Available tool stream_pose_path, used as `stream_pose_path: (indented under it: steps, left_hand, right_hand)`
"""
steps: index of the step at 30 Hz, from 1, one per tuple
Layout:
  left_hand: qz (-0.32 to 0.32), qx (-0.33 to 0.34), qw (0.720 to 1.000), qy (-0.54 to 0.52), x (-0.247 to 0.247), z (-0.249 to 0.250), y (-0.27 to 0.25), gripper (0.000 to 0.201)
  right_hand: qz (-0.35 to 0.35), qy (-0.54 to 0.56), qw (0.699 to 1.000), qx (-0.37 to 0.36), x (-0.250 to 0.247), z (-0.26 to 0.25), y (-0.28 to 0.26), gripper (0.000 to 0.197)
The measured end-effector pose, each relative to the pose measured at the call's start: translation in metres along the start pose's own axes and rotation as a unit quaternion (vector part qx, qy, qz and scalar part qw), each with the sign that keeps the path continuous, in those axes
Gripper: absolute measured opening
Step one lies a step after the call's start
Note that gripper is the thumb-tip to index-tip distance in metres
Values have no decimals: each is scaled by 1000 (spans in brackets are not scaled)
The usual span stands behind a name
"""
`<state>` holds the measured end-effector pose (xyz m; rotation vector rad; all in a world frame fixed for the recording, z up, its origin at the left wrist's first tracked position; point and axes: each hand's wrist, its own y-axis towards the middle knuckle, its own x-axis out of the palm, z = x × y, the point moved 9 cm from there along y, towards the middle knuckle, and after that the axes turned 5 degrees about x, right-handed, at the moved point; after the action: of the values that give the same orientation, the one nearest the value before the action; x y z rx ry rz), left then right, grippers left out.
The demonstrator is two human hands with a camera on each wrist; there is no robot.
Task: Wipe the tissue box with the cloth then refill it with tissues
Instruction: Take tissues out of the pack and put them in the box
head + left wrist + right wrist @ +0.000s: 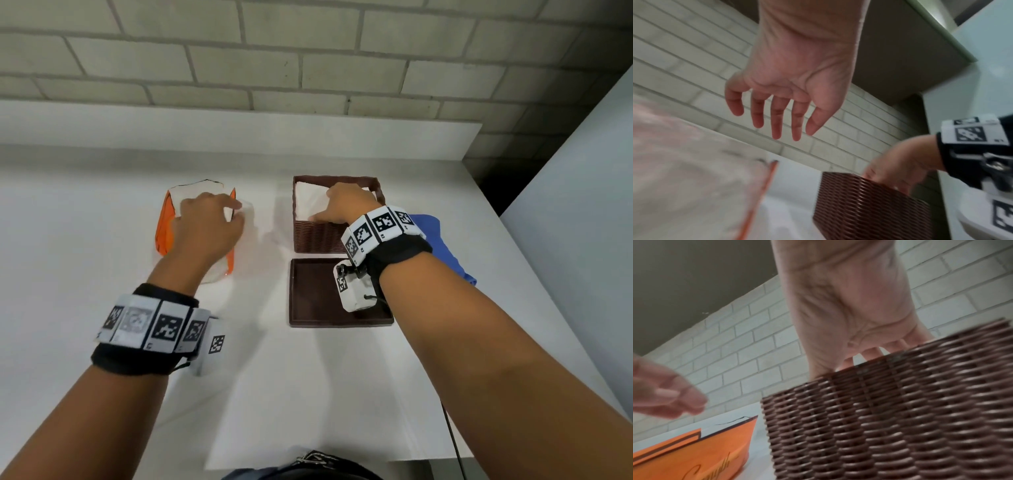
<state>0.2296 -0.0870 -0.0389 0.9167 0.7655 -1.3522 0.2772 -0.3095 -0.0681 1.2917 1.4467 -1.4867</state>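
Observation:
The brown woven tissue box (pixel 318 236) (pixel 869 207) (pixel 890 418) stands open on the white table, with white tissues (pixel 306 202) inside it. My right hand (pixel 339 202) (pixel 849 313) reaches into the box from above and rests on the tissues. The box rim hides its fingertips in the right wrist view. To the left lies the orange tissue pack (pixel 163 229) (pixel 684 178) (pixel 694 451) with white tissues showing. My left hand (pixel 219 212) (pixel 781 113) hovers over it, fingers relaxed and holding nothing. The blue cloth (pixel 442 243) lies right of the box.
The box's flat brown lid (pixel 308 298) lies on the table just in front of the box, partly under my right wrist. A brick wall runs behind the table. A pale panel stands at the far right edge.

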Motion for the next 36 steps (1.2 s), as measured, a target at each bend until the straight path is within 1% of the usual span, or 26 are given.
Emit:
stream_pose_path:
  steps: [4, 7, 8, 9, 11, 12, 13, 14, 15, 16, 18, 19, 22, 24, 25, 27, 28, 30, 31, 32, 33, 34, 36]
  left_hand:
    - [53, -87, 994, -27, -20, -50, -12, 33]
    - [69, -143, 986, -60, -25, -82, -22, 48]
    - [65, -162, 982, -75, -23, -92, -24, 53]
    - [57, -182, 978, -88, -21, -102, -26, 58]
    - [39, -214, 971, -104, -16, -114, -29, 62]
    - [29, -224, 968, -109, -13, -117, -30, 62]
    - [20, -232, 966, -112, -11, -119, -31, 61]
    - [10, -239, 964, -115, -9, -119, -32, 60]
    - [1, -242, 963, -116, -6, -120, -33, 58]
    - [-6, -245, 962, -119, -4, -122, -33, 55]
    - [-13, -249, 958, -142, -1, -125, -33, 39]
    - [-10, -253, 955, -155, -1, -126, -34, 34]
    - [4, -277, 943, -185, 0, -131, -39, 38]
    - [11, -276, 936, -218, 1, -131, -38, 34]
    - [11, -275, 934, -227, 2, -132, -38, 34]
    - [4, -277, 934, -227, 5, -133, -38, 40]
    - [1, -280, 934, -222, 4, -136, -39, 41]
    - [-6, -279, 936, -212, 5, -132, -38, 41]
    - [-7, -277, 939, -206, 5, -130, -38, 40]
    - [-4, -271, 942, -200, 5, -127, -36, 38]
    - [-4, -268, 944, -193, 5, -125, -36, 36]
    - [-2, -263, 947, -186, 4, -124, -34, 34]
    - [-4, -259, 950, -176, 5, -122, -32, 36]
  right_hand:
    - [-53, -1, 999, 8, 4, -3, 1, 64]
    - [-70, -15, 997, 23, -5, -8, -7, 53]
    - [-58, -15, 998, 27, -10, -14, -9, 48]
    - [-30, -7, 999, 34, -19, -21, -13, 44]
    - [42, -7, 997, 60, -34, -42, -23, 47]
    - [76, -36, 995, 53, -37, -60, -29, 50]
    - [112, -70, 991, 21, -40, -82, -36, 51]
    - [146, -92, 985, -25, -39, -106, -42, 49]
    - [168, -105, 977, -77, -34, -130, -47, 46]
    - [172, -114, 970, -128, -24, -150, -52, 42]
    - [140, -131, 960, -204, 2, -180, -55, 36]
    - [113, -142, 957, -225, 17, -190, -55, 33]
    - [42, -170, 950, -259, 47, -206, -61, 35]
    - [4, -167, 946, -277, 57, -210, -66, 37]
    - [2, -173, 942, -287, 59, -211, -69, 34]
    - [13, -180, 938, -295, 58, -216, -70, 18]
    - [2, -186, 938, -292, 62, -223, -71, 14]
    - [-36, -216, 938, -270, 71, -222, -70, 26]
    - [-38, -230, 937, -261, 73, -221, -71, 23]
    - [-30, -236, 935, -265, 73, -221, -73, 14]
    - [-6, -238, 930, -280, 73, -222, -74, 17]
    - [20, -246, 923, -295, 72, -225, -75, 29]
    - [30, -273, 912, -304, 76, -228, -79, 44]
